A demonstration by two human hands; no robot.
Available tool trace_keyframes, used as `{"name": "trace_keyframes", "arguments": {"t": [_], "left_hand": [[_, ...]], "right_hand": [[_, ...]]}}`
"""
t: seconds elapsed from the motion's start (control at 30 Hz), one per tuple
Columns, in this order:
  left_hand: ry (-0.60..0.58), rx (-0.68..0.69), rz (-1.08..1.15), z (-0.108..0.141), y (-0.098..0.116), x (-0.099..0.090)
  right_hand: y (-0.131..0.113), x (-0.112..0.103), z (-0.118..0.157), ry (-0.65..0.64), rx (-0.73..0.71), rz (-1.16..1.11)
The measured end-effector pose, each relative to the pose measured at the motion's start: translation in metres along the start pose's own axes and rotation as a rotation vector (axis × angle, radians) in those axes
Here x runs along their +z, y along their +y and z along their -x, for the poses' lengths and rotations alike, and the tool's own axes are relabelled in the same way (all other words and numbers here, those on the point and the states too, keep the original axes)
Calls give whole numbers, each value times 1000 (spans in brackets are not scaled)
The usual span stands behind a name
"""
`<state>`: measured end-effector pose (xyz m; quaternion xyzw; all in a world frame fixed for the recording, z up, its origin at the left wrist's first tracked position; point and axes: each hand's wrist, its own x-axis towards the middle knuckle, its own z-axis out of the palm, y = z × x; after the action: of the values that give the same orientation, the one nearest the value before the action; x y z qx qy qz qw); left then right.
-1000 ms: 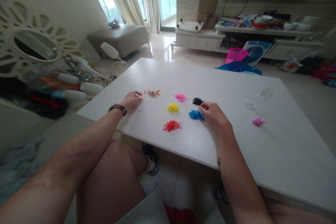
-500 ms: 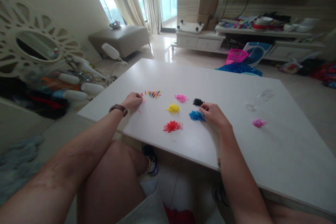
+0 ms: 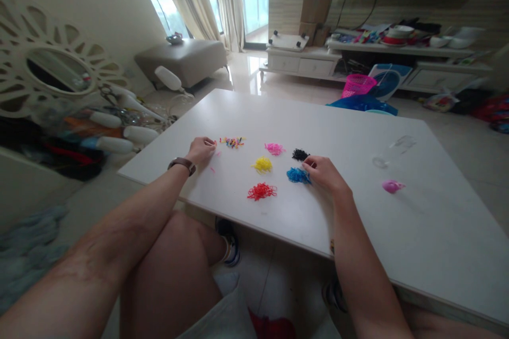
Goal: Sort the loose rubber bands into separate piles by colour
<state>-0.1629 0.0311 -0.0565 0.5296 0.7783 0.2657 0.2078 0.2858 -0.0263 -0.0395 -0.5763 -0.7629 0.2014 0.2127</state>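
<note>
On the white table, my left hand [image 3: 201, 149] is at the left end of a small mixed-colour pile of rubber bands [image 3: 233, 142], its fingers drawn together. A bit of pink or red shows by its fingertips; whether it is gripped is unclear. My right hand [image 3: 320, 170] pinches thumb and finger together at the edge of the blue rubber bands [image 3: 298, 175], just below the black rubber bands [image 3: 300, 154]. What that pinch holds is too small to make out. Between the hands lie pink rubber bands [image 3: 274, 149], yellow rubber bands [image 3: 262, 164] and red rubber bands [image 3: 261, 191].
A clear plastic container [image 3: 397, 149] and a pink object [image 3: 393, 186] rest on the table's right part. Stray pink pieces [image 3: 212, 170] lie below my left hand. A lamp with white shades [image 3: 139, 133] stands beyond the left edge, and a pink basket [image 3: 358, 85] behind the table.
My left hand has shifted slightly up and left, uncovering a little more of the pink piece below it. My right hand and the piles look the same.
</note>
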Motion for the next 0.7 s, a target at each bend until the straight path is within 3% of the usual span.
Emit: {"name": "trace_keyframes", "arguments": {"t": [0.4,0.7], "left_hand": [[-9,69,-135,2,20,17],[15,19,-106,-6,19,21]], "right_hand": [[0,3,0,-5,-6,10],[-1,2,2,-12,8,5]]}}
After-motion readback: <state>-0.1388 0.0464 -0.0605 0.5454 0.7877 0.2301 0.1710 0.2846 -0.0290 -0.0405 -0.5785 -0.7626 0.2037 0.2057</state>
